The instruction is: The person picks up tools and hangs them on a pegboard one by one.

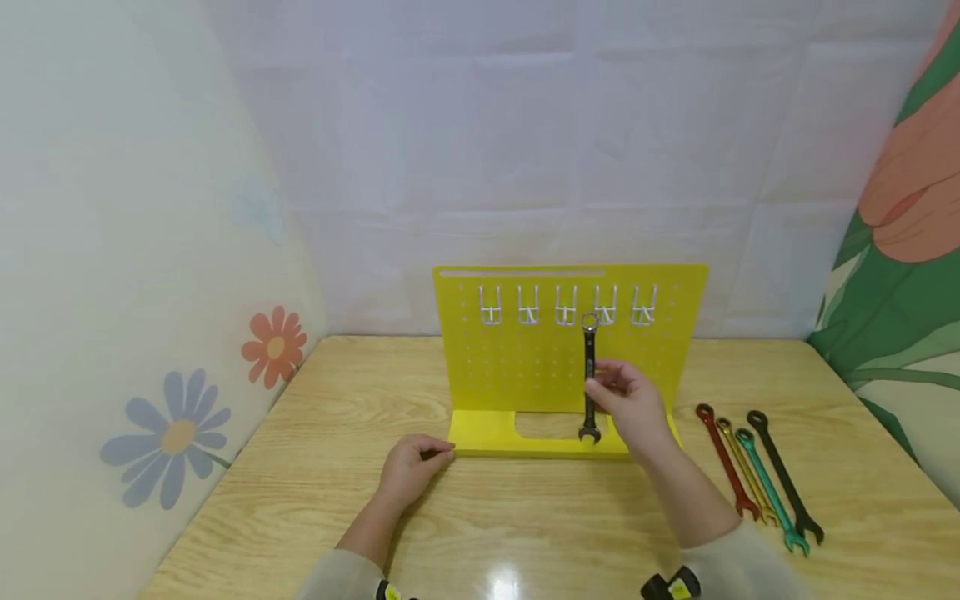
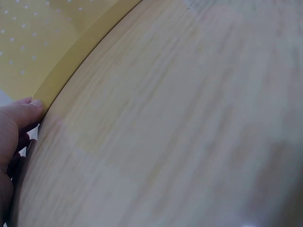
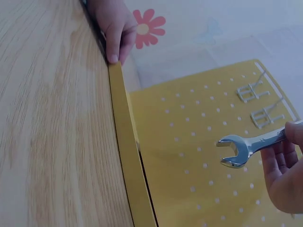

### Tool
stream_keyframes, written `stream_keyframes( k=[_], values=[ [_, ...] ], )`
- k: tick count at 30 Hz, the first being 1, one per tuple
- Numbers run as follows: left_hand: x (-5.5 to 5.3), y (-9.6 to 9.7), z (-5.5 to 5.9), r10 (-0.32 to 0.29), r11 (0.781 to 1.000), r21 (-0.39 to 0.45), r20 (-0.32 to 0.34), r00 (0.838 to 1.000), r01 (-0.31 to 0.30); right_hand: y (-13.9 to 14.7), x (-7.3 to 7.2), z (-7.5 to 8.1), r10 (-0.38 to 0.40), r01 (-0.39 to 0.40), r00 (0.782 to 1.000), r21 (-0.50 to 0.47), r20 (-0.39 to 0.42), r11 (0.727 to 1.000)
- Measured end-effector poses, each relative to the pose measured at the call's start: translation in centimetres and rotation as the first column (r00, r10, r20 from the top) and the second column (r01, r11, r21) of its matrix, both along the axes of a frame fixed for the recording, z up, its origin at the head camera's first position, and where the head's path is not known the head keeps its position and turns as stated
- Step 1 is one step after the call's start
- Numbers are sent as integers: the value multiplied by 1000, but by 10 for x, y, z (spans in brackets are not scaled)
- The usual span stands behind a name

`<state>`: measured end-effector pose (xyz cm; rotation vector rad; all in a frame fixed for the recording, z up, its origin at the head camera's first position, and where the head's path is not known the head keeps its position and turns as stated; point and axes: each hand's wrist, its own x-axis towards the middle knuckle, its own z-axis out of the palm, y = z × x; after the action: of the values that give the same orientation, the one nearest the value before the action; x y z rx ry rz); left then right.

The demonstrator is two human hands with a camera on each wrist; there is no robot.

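A yellow pegboard (image 1: 510,367) stands upright on its base, with a row of several white double hooks (image 1: 528,307) near its top. My right hand (image 1: 633,408) pinches a shiny combination wrench (image 1: 590,346) between thumb and fingers in front of the board. The wrench hangs nearly vertical, ring end up and overlapping the hooks right of centre, open end down. In the right wrist view its open jaw shows in front of the perforated panel. My left hand (image 1: 412,471) pinches the front left corner of the board's base (image 1: 480,442); the left wrist view shows fingertips at that corner.
On the table (image 1: 360,392), right of the board, several combination wrenches lie side by side: red (image 1: 726,458), gold (image 1: 746,468), green (image 1: 771,487) and black (image 1: 783,471). A pale sheet hangs behind; flower-patterned walls flank the table.
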<state>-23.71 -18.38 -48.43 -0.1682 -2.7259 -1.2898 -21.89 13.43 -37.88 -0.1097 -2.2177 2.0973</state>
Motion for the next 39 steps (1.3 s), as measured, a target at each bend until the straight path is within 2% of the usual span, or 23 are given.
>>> stream_keyframes(
  k=[10, 24, 31, 39],
  values=[
    [0, 0, 0, -6, 1000, 10, -4, 1000, 6, -42, -11, -1, 75, -76, 997, -77, -18, 994],
    [0, 0, -1, 1, 1000, 8, 7, 1000, -1, -84, -28, 1, 157, -159, 987, -47, -34, 986],
    [0, 0, -1, -5, 1000, 9, 5, 1000, 5, -96, -39, -1, 150, -152, 988, -49, -35, 987],
    [0, -1, -2, 2, 1000, -2, -8, 1000, -2, -103, -54, -6, 116, -114, 993, -95, 9, 989]
  ],
)
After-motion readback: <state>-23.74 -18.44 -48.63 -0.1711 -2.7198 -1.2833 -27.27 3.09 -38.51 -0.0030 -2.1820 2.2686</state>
